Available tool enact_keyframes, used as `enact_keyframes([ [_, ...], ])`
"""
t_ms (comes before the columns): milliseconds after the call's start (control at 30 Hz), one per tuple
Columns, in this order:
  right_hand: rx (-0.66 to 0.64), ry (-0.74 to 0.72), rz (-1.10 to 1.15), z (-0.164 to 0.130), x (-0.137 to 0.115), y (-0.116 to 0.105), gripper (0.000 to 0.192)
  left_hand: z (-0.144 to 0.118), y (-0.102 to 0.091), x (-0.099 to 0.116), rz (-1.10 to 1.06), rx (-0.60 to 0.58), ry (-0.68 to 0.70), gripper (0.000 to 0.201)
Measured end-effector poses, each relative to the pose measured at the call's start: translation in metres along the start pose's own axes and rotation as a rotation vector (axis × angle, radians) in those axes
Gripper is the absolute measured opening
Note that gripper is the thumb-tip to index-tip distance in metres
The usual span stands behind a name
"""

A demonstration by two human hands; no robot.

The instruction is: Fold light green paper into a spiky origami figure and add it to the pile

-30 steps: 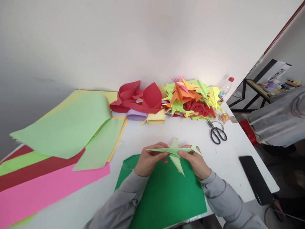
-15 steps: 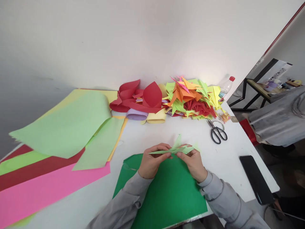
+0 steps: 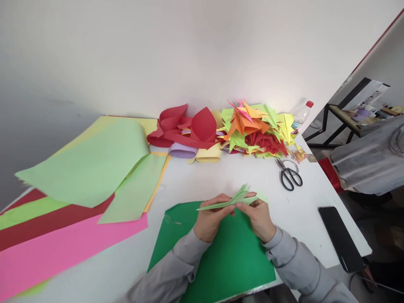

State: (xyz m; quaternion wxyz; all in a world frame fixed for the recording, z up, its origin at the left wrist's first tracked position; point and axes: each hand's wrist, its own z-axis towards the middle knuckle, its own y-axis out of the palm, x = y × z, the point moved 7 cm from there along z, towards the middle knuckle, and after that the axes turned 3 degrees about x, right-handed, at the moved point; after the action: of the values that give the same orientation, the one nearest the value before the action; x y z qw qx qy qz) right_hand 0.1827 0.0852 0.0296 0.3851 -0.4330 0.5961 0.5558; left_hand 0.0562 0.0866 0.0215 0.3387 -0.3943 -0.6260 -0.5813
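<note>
A: Left third of frame?
B: Big paper sheets (image 3: 85, 168) fanned on the white table (image 3: 202, 176): light green on top, pink at lower left.
A: Centre?
B: Left hand (image 3: 211, 219) and right hand (image 3: 259, 218) side by side over a dark green sheet (image 3: 227, 261), lower centre. Both pinch one light green folded paper model (image 3: 235, 199), held just above the sheet, long point aimed left.
A: Behind that?
B: Pile of folded paper shapes (image 3: 252, 128) at upper centre, against the wall.
A: Right side?
B: Scissors (image 3: 288, 173), then a black phone (image 3: 341, 237) near the table edge.
</note>
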Motion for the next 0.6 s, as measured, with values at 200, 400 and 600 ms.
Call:
enact_keyframes([
  [200, -0.119, 0.058, 0.151, -0.002, 0.002, 0.013, 0.019, -0.002, 0.0, 0.008, 0.023, -0.029, 0.069, 0.019],
  [400, -0.024, 0.096, 0.143, 0.002, 0.008, 0.002, 0.025, -0.003, 0.0, 0.013, 0.086, -0.012, 0.126, 0.02],
  [600, 0.064, 0.129, 0.158, 0.006, 0.003, -0.005, 0.028, -0.001, -0.009, 0.016, 0.122, 0.068, 0.177, 0.024],
])
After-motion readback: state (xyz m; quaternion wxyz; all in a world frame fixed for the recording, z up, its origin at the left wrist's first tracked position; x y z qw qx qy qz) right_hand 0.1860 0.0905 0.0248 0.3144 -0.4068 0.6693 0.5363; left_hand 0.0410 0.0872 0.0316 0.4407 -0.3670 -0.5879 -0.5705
